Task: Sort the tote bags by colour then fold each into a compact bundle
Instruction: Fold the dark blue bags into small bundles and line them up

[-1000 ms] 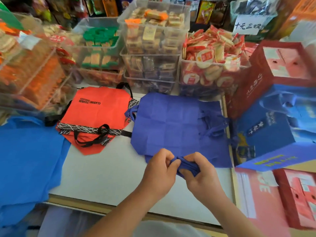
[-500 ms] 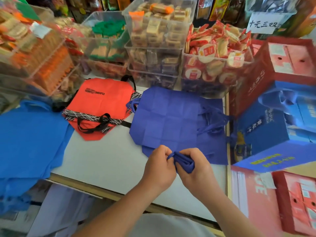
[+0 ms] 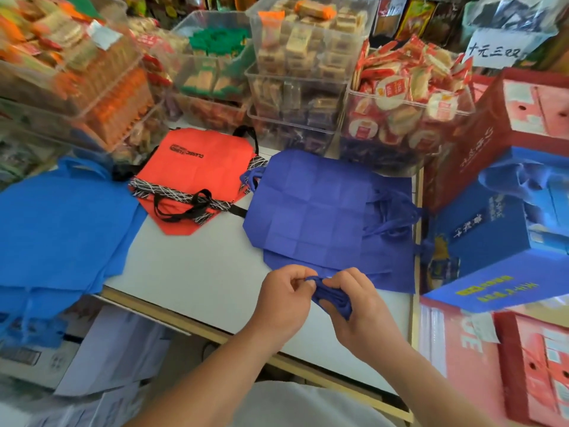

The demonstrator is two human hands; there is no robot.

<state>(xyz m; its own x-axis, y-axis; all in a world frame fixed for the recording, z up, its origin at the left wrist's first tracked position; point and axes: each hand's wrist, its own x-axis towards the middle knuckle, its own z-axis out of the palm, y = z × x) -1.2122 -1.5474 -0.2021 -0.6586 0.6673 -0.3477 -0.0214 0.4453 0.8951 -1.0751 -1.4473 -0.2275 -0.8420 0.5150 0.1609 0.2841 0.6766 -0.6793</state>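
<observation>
A dark blue tote bag (image 3: 320,211) lies flat and creased on the white table (image 3: 197,272), its handles bunched toward the right. A small folded bundle of dark blue fabric (image 3: 331,295) is held above the table's near edge. My left hand (image 3: 284,298) pinches its left end and my right hand (image 3: 358,303) grips its right part. An orange-red tote bag (image 3: 197,167) with black straps lies at the back left. A lighter blue tote bag (image 3: 58,232) drapes over the table's left edge.
Clear plastic bins of packaged snacks (image 3: 295,66) stand along the back of the table. Red and blue gift boxes (image 3: 498,226) crowd the right side. White cartons (image 3: 117,349) sit below the table's front edge.
Both hands have kept working the small dark blue bundle, which has shifted slightly into my right hand. The camera view has tilted down a little.
</observation>
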